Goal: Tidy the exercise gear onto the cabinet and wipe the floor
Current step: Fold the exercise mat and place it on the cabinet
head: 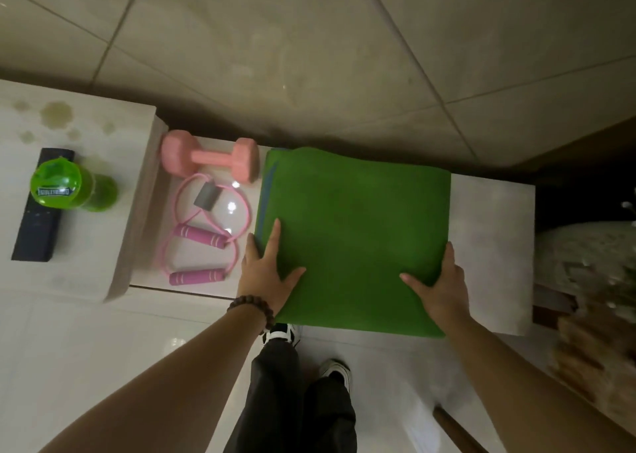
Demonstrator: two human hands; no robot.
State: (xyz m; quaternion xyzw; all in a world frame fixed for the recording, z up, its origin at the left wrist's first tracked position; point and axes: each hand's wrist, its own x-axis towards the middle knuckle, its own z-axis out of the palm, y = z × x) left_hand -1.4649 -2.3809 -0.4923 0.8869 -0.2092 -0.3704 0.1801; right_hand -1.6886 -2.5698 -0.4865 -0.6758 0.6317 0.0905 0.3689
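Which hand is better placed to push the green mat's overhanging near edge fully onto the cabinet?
Probably the right hand. It rests nearer the mat's near right corner, which hangs furthest past the cabinet edge. The left hand lies at the left edge, beside the resistance band.

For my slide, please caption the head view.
Both hands set a folded green mat on the cabinet beside a pink dumbbell.

One label only: a dark band with pale capital letters around the green bottle (70, 186), well left of the left hand's fingers (272, 242). Letters appear upside down from this view and too blurred to read. Bottle stands on the raised counter (86, 266). No other text, number or sign legible anywhere.
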